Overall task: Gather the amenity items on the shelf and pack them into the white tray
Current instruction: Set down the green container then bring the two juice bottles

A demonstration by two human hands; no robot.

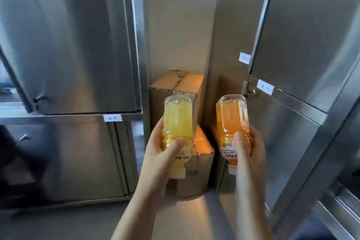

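My left hand (157, 154) grips a yellow juice bottle (178, 121) around its labelled lower half, with the white cap pointing toward me and the base pointing away. A little to the right, my right hand (251, 150) holds an orange juice bottle (232, 121) the same way, thumb across the label. Both bottles are held up in front of me, side by side and apart. The white tray and the shelf items are out of view.
Stainless steel cabinets stand on both sides, with an open door at the left (74, 41) and another at the right (303, 31). Two stacked cardboard boxes (179, 84) sit on the floor between them, against a beige wall. Grey floor (78, 224) lies below.
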